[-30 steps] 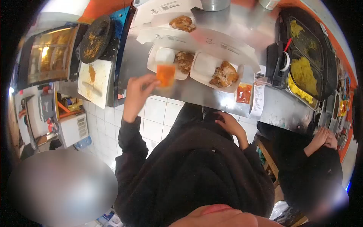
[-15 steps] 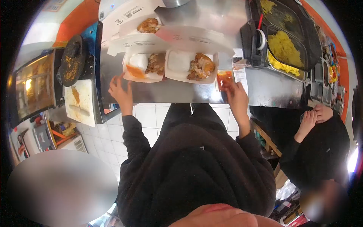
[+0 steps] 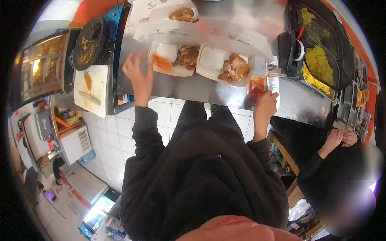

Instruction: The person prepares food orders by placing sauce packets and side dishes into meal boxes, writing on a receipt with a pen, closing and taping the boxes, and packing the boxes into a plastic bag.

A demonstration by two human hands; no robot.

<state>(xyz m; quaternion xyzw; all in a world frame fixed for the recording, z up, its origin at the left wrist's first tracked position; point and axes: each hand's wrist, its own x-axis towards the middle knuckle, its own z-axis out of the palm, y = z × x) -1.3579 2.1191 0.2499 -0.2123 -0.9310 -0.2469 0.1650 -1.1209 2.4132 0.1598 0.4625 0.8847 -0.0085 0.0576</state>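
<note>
Two open cardboard food boxes stand side by side on the steel counter. The left box (image 3: 173, 72) holds a white mound that looks like rice (image 3: 167, 52), a brown fried piece (image 3: 187, 58) and an orange sauce packet (image 3: 161, 63). In the right box (image 3: 225, 78) are another white mound (image 3: 211, 58) and a fried piece (image 3: 235, 67). My left hand (image 3: 139, 76) is open, fingers spread, just left of the left box. At the right box's near corner, my right hand (image 3: 265, 105) pinches the lower edge of a red-orange sauce packet (image 3: 256, 86).
Behind stands a third open box with a fried piece (image 3: 183, 15). A printed slip (image 3: 273, 82) lies right of the packet, near a black container of yellow food (image 3: 319, 66). Left is a cutting board (image 3: 91, 90) with a knife. A co-worker's clasped hands (image 3: 339, 137) are at right.
The whole view has turned, shifting the counter rightward. My left hand's fingers have spread beside the left box. My right fingers have moved to the packet's lower edge, leaving more of it visible.
</note>
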